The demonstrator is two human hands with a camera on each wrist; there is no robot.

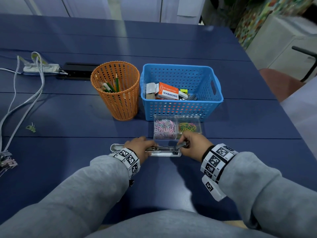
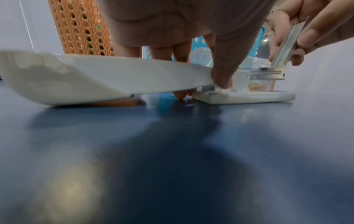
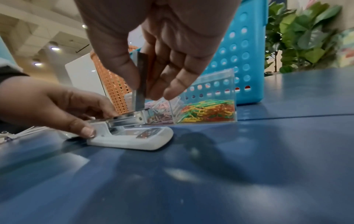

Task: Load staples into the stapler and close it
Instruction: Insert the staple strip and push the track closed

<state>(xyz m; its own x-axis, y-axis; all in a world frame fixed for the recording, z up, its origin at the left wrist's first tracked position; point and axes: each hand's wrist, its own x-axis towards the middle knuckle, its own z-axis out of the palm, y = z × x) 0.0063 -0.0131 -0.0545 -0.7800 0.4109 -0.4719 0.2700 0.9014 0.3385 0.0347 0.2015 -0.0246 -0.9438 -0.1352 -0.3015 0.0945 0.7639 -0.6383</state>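
Note:
A white stapler (image 1: 163, 154) lies opened flat on the blue table, its lid (image 2: 95, 75) swung out to the left and its base (image 3: 134, 139) to the right. My left hand (image 1: 145, 148) grips the stapler at its middle, thumb on the near side by the hinge. The metal magazine (image 3: 122, 119) lies exposed on top. My right hand (image 1: 186, 146) pinches a grey strip of staples (image 3: 141, 84) between thumb and fingers. The strip stands steeply tilted, its lower end touching the front end of the magazine.
Just behind the stapler stands a clear two-part box of paper clips (image 1: 177, 127). Behind that are a blue basket (image 1: 181, 109) holding small boxes and an orange pencil cup (image 1: 118, 100). A power strip with cables (image 1: 41, 68) and a binder clip (image 1: 30, 127) lie at the left.

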